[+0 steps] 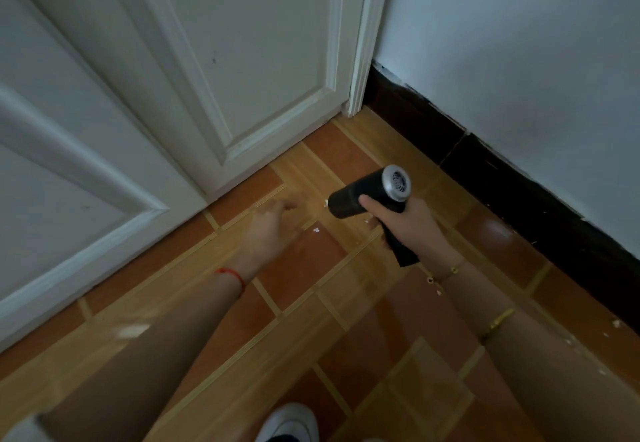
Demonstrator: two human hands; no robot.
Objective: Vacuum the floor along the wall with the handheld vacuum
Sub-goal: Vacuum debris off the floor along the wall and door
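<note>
My right hand (407,225) grips the handle of a black handheld vacuum (349,199) with a silver vented rear cap (398,182). Its nose points left and down, close above the tiled floor (301,320) near a white crumb (316,230). My left hand (273,227) hovers beside the nose, fingers apart, holding nothing; it looks slightly blurred. A dark skirting board (485,171) runs along the foot of the white wall (519,60) on the right.
A white panelled door (173,78) and its frame (363,60) close the corner at the back left. White crumbs (616,324) lie by the skirting at the lower right. My white shoe (287,422) shows at the bottom edge.
</note>
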